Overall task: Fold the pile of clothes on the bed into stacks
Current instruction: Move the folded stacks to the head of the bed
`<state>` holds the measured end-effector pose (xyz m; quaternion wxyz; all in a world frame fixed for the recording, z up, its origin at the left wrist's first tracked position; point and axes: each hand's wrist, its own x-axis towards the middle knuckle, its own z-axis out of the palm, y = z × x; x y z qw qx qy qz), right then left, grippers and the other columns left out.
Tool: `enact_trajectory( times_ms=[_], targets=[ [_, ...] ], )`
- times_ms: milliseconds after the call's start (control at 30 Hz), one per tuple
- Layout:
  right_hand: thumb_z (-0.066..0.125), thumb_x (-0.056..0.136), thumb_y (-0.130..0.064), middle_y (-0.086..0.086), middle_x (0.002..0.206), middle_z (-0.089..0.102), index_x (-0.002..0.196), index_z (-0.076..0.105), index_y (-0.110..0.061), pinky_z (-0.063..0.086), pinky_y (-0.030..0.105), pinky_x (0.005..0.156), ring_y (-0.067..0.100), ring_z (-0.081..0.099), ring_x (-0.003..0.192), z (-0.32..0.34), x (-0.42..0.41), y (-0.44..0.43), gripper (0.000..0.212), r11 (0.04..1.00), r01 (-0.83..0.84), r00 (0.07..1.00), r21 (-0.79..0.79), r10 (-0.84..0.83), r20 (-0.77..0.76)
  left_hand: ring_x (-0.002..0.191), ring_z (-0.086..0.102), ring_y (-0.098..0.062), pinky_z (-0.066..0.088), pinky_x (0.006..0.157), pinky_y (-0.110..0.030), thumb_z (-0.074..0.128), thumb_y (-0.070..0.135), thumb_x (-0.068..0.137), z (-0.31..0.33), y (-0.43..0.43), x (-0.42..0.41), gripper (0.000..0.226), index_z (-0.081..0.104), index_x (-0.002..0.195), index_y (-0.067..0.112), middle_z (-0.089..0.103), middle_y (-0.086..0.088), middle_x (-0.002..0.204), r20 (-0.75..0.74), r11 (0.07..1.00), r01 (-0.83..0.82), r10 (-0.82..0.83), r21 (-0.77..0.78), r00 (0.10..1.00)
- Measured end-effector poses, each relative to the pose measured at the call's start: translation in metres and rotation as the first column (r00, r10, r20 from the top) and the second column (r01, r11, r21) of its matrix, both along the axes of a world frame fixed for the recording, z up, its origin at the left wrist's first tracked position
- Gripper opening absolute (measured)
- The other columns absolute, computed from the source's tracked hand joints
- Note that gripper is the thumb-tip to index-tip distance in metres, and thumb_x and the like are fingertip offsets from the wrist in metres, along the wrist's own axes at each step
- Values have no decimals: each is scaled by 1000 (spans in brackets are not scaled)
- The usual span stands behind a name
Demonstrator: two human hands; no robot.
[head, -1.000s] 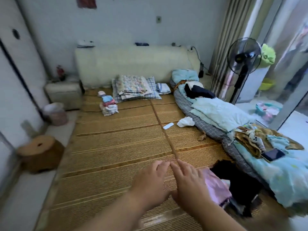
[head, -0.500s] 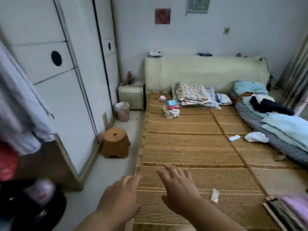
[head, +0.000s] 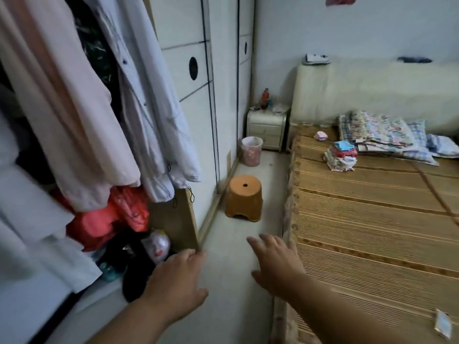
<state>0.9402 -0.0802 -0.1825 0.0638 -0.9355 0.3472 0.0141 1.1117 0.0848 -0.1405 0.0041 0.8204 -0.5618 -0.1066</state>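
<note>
The wardrobe (head: 186, 95) fills the left of the room, open at the near end, with pale coats (head: 74, 108) hanging over a jumble of bags and dark cloth at the bottom. To the right lies the bed (head: 372, 232) under its woven mat, mostly bare from where I stand.

On the floor strip between the two sits an orange stool (head: 244, 198). Up by the pillows (head: 382, 135) is one small folded stack (head: 341, 156), neat and well apart from the person.

The unfolded pile is not in sight from this angle, so I cannot say how much is left. Both hands are out in front and empty. The left hand (head: 173, 286) has loose, spread fingers near the wardrobe's lower corner. The right hand (head: 275, 264) is flat and relaxed over the floor just beside the bed edge. Neither touches anything that I can make out.

My guess is that this is a gap between garments, with a reach towards the clutter at the wardrobe foot, perhaps for more clothes. The next move would call for closing the fingers on one piece, then carrying it across to lay it flat on the mat.
</note>
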Motion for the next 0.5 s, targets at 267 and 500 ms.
enact_trajectory(
  times_ms=[267,500],
  targets=[
    [62,85,-48,5,157,24,148,13,-36,15,60,113,30,26,143,7,45,-46,80,999,30,1000,-38,-30,2,138,32,-20,34,109,-36,54,57,80,0,-51,47,81,19,150,37,29,4,152,-17,999,21,-21,24,1000],
    [60,85,-51,3,156,25,149,13,-36,15,60,113,28,27,143,-1,57,-159,81,984,171,985,-47,-172,-13,139,30,-21,31,109,-38,53,58,80,-19,-203,73,82,17,150,36,25,3,155,-73,978,201,-197,59,978]
  ],
)
